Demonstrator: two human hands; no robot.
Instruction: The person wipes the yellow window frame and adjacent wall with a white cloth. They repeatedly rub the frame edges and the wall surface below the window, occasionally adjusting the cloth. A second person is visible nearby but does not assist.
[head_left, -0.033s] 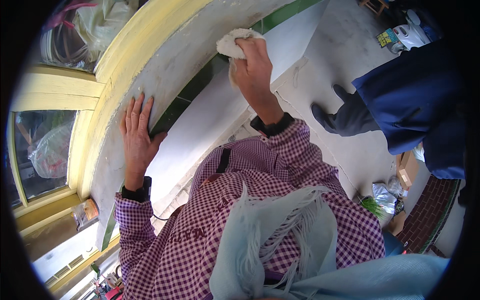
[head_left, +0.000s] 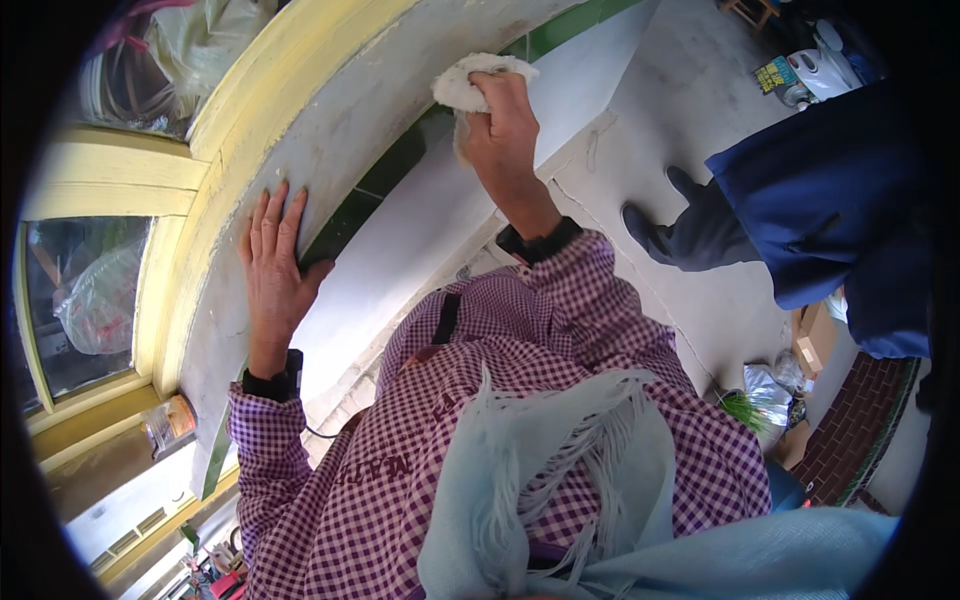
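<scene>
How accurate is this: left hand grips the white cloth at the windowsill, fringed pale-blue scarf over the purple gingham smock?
Wrong hand. The head view shows the right hand gripping the white cloth at the windowsill; the left hand lies spread on the sill without it. The fringed pale-blue scarf is indeed over the purple gingham smock.

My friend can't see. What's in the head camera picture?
A person's right hand holds a white cloth at the green-tiled edge of a pale ledge; the left hand rests there too, near a yellow window frame. Someone in dark blue stands nearby.
</scene>
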